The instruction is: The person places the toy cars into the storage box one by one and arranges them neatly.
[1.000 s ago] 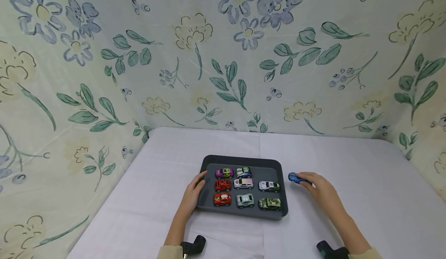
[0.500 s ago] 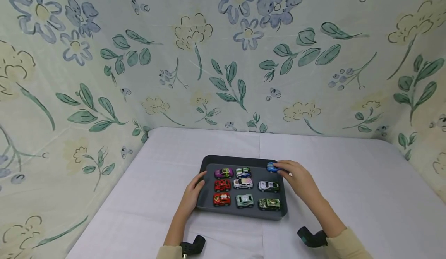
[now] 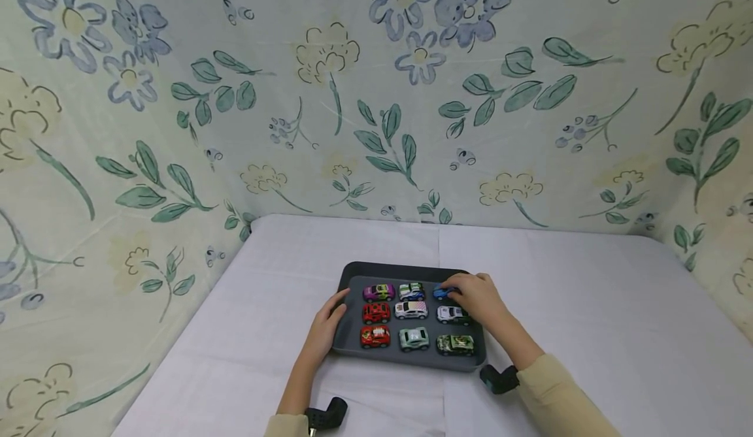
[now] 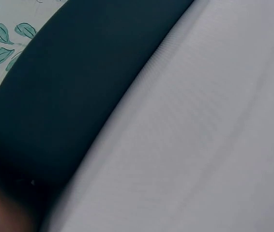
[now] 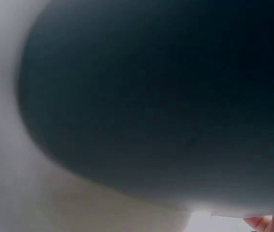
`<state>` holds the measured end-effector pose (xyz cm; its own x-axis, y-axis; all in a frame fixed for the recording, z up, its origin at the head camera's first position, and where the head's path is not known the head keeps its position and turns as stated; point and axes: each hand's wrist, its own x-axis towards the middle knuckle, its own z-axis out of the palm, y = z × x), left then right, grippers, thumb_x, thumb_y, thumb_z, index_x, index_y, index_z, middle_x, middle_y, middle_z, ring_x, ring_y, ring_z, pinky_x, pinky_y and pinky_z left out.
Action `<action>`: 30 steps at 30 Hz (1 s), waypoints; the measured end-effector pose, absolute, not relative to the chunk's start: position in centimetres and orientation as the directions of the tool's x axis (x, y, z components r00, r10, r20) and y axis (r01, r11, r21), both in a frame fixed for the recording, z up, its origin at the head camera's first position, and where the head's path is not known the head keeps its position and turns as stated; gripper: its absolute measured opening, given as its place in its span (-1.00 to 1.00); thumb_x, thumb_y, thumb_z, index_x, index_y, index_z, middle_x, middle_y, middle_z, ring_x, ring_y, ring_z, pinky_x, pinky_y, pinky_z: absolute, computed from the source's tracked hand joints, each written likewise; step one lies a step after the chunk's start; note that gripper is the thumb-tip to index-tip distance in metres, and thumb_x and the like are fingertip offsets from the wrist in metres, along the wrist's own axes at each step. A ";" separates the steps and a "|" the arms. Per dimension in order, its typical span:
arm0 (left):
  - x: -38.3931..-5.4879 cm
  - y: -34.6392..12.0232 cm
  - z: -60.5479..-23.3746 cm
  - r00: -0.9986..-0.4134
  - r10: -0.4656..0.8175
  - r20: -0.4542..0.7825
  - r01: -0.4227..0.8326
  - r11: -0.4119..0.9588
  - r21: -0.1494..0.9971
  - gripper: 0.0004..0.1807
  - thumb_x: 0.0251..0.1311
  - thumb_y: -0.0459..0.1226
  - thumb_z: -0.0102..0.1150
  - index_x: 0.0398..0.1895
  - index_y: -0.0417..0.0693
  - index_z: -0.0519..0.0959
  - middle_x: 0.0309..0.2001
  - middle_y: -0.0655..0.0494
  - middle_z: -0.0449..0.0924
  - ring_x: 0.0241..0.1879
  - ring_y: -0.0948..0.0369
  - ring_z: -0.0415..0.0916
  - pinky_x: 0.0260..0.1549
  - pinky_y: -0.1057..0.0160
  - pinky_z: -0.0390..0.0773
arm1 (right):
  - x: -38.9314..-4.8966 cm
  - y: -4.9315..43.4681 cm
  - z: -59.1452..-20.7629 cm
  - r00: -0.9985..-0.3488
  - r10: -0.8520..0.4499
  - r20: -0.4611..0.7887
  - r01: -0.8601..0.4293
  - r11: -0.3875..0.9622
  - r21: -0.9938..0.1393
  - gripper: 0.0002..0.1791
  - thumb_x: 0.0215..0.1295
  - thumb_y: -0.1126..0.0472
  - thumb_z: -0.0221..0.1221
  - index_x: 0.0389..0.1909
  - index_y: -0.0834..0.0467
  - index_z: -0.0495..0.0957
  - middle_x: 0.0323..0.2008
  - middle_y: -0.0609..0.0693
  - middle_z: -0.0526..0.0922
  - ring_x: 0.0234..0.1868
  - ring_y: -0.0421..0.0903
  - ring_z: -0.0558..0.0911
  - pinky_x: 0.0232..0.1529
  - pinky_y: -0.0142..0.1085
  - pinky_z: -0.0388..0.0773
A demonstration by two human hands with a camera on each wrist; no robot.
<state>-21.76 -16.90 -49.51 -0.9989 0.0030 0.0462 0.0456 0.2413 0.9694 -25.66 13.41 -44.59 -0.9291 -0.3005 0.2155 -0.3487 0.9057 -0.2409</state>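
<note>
In the head view a dark grey tray [image 3: 412, 357] lies on the white-covered table, holding toy cars in rows. My left hand [image 3: 320, 329] grips the tray's left rim, its thumb and a finger showing over the edge. At the tray's far right corner, my right hand [image 3: 481, 298] pinches a blue toy car [image 3: 442, 292], partly covered by the fingers. It is beside a green, white and blue car [image 3: 411, 291] and behind a white car [image 3: 451, 315]. In the right wrist view, only fingertips [image 5: 265, 223] of a hand show at the lower corner.
Also in the tray are a purple car [image 3: 378, 292], red cars [image 3: 375, 337], a pale green car [image 3: 414, 338] and a camouflage car [image 3: 455, 344]. Floral cloth [image 3: 388, 97] hangs behind the table. Dark, close surfaces fill much of both wrist views.
My right hand has carried the blue car leftward from the table beyond the tray, over the right rim and into the far right corner. The left hand and tray have stayed put.
</note>
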 end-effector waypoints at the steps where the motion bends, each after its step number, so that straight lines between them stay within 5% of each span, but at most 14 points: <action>1: -21.8 -16.9 -49.5 -0.999 0.002 0.047 0.046 0.242 0.969 -0.58 0.32 -0.21 -0.14 0.24 -0.01 0.34 0.33 -0.11 0.19 0.37 -0.09 0.01 0.31 -0.17 0.00 | -25.8 13.4 -44.7 -0.930 -0.302 0.210 -0.348 0.907 -0.236 -0.76 0.07 0.23 0.25 -0.19 0.05 0.64 -0.13 0.00 0.67 -0.02 0.00 0.59 0.09 0.14 0.28; 12: -21.8 -16.9 -49.5 -0.999 0.004 0.045 0.045 0.234 0.971 -0.58 0.33 -0.20 -0.14 0.24 0.00 0.34 0.33 -0.12 0.18 0.37 -0.10 0.00 0.31 -0.17 -0.01 | -26.4 13.3 -45.6 -0.930 -0.308 0.200 -0.347 0.916 -0.203 -0.80 0.04 0.23 0.27 -0.26 -0.01 0.63 -0.20 -0.05 0.69 -0.11 -0.05 0.62 0.07 0.07 0.26; 20: -21.7 -16.9 -49.6 -0.999 0.003 0.038 0.037 0.243 0.969 -0.58 0.33 -0.20 -0.14 0.25 0.00 0.33 0.33 -0.11 0.18 0.37 -0.09 0.00 0.31 -0.17 -0.01 | -25.5 13.6 -45.9 -0.926 -0.301 0.228 -0.355 0.899 -0.258 -0.75 0.12 0.25 0.20 -0.14 0.04 0.60 -0.08 -0.01 0.64 0.02 -0.03 0.56 0.13 0.10 0.23; 30: -21.8 -16.8 -49.5 -1.000 0.001 0.028 0.028 0.231 0.973 -0.58 0.33 -0.19 -0.15 0.25 0.03 0.34 0.34 -0.06 0.18 0.38 -0.04 0.00 0.33 -0.14 -0.03 | -22.1 14.7 -44.7 -0.931 -0.127 0.343 -0.299 0.805 -0.512 -0.69 0.23 0.22 0.10 0.01 0.11 0.52 0.02 0.13 0.58 0.10 0.13 0.49 0.18 0.15 0.16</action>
<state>-21.75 -16.78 -49.48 -0.9996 0.0005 0.0285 0.0278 0.2312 0.9725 -22.13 14.75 -44.67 -0.9306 -0.1268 0.3435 -0.2987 0.8054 -0.5120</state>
